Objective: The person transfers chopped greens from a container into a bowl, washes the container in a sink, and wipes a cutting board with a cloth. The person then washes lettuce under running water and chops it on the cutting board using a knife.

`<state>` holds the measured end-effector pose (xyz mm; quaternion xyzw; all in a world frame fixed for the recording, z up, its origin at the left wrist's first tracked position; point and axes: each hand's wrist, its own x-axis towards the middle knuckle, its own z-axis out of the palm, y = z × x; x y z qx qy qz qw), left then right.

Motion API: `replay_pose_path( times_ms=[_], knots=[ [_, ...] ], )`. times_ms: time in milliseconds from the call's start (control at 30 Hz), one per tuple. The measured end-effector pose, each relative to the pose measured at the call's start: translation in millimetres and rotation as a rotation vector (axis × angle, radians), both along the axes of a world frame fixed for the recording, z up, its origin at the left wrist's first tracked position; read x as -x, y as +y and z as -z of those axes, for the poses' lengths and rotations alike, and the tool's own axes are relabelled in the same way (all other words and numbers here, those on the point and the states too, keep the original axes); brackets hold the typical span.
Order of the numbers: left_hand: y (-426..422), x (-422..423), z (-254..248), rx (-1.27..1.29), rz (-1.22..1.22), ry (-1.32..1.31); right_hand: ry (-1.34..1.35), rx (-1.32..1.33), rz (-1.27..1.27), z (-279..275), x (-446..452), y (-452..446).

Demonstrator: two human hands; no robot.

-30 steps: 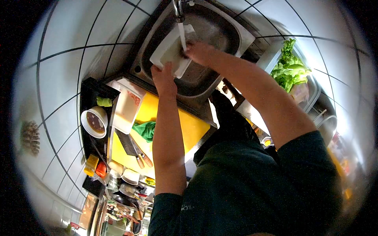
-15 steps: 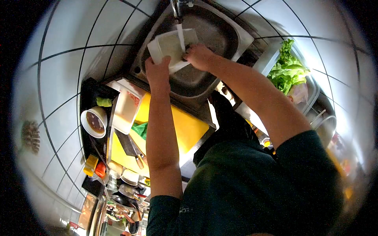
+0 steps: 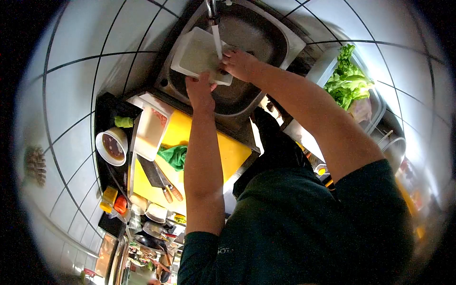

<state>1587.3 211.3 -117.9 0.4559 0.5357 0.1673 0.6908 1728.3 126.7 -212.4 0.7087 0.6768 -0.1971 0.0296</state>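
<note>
A white rectangular plastic tub (image 3: pixel 186 56) is tilted under a stream of water from the faucet (image 3: pixel 213 19), over the metal sink (image 3: pixel 266 52). My left hand (image 3: pixel 201 93) grips its near edge, thumb up by the rim. My right hand (image 3: pixel 239 65) is at the tub's right side, beside the stream, with its fingers bent toward the inside. Something small and dark shows at those fingertips; I cannot make out whether it is held.
Left of the sink, a yellow cutting board (image 3: pixel 230 154) bears a cleaver (image 3: pixel 151 172), a green cloth (image 3: pixel 175 156) and a white tray (image 3: pixel 148 137) with some minced meat. A bowl of brown liquid (image 3: pixel 113 146) stands farther left. Lettuce (image 3: pixel 349 83) fills a clear container on the right.
The tub has turned and tipped, so more of its inside shows. My left hand has slid rightward along the near edge. My right hand stays by the water stream.
</note>
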Motion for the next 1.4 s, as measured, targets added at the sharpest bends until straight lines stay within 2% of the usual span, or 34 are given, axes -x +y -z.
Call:
replay_pose_path(
  times_ms=[67, 167, 267, 333, 400, 467, 500, 567, 600, 633, 700, 733, 800, 833, 900, 933, 1000, 1033, 1100, 1167, 1267, 1367, 1400],
  knots=[
    [-1.1, -5.9, 0.5, -0.004, -0.037, -0.016, -0.074, 0.042, 0.050, -20.8, 11.8, 8.3],
    [7.0, -8.4, 14.5, -0.022, -0.009, 0.095, 0.262, 0.233, -0.115, -31.5, 23.5, 14.5],
    [14.5, -5.0, 4.5, 0.006, 0.079, 0.248, 0.411, -0.100, -0.247, -2.3, 4.0, -8.4],
    [15.3, -2.4, -0.5, 0.006, 0.108, 0.304, 0.171, 0.079, -0.198, -22.2, 0.1, -7.0],
    [13.1, 0.4, 7.1, -0.032, 0.098, 0.315, 0.092, 0.173, -0.052, -37.8, -2.5, -0.3],
    [17.8, 13.6, 59.4, -0.172, 0.066, 0.207, 0.183, 0.183, 0.179, -44.0, 3.2, 12.2],
    [19.2, 19.7, 75.7, -0.242, 0.048, 0.157, 0.346, 0.168, 0.410, -53.9, 4.5, 16.3],
    [21.4, 6.1, 33.3, -0.285, 0.247, 0.398, 0.671, 0.128, 0.881, -74.9, 3.6, 24.2],
    [20.0, 0.5, 16.5, -0.306, 0.352, 0.516, 0.680, -0.024, 0.847, -62.8, 4.7, 25.0],
    [16.7, 1.5, 15.8, -0.436, 0.443, 0.543, 0.685, -0.175, 0.811, -38.6, 5.5, 24.9],
    [12.1, 3.7, 16.0, -0.699, 0.619, 0.592, 1.017, -0.358, 0.904, -20.3, 7.0, 27.5],
    [11.3, 4.7, 16.0, -0.729, 0.617, 0.619, 1.352, -0.385, 1.028, -12.8, 9.0, 29.8],
    [9.9, 8.5, 15.1, -0.788, 0.617, 0.677, 1.607, -0.392, 1.017, 0.7, 8.3, 28.9],
    [9.7, 10.1, 14.5, -0.805, 0.616, 0.714, 1.518, -0.383, 0.891, 6.6, 0.9, 25.2],
    [8.3, 14.6, 11.0, -0.842, 0.621, 0.790, 1.660, -0.314, 1.059, 6.0, -4.6, 26.7],
    [5.6, 10.4, 0.0, -0.813, 0.650, 0.789, 1.878, -0.238, 1.356, -40.2, -11.0, 34.2],
    [-2.7, -4.0, -27.2, -0.746, 0.702, 0.783, 1.487, -0.230, 1.303, -67.6, -6.4, 28.7],
    [-0.5, -3.5, -14.8, -0.792, 0.720, 0.798, 0.909, -0.282, 0.919, -64.5, -0.9, 18.8],
    [10.6, -6.9, 12.2, -0.883, 0.755, 0.832, 0.695, -0.212, 0.746, -62.2, -2.2, 16.2],
    [19.8, -13.7, 18.9, -0.962, 0.838, 0.839, 1.399, 0.015, 1.184, -64.6, -14.4, 23.4],
    [26.9, -35.6, 15.5, -1.102, 0.971, 0.784, 1.650, 0.002, 1.289, -34.6, -34.3, 15.5],
    [33.0, -58.7, 4.4, -1.146, 1.043, 0.640, 2.044, -0.238, 1.238, -8.3, -51.2, 12.4],
    [33.1, -64.9, 2.2, -1.141, 1.055, 0.585, 1.946, -0.272, 1.304, -23.9, -50.0, 11.1]
  ],
)
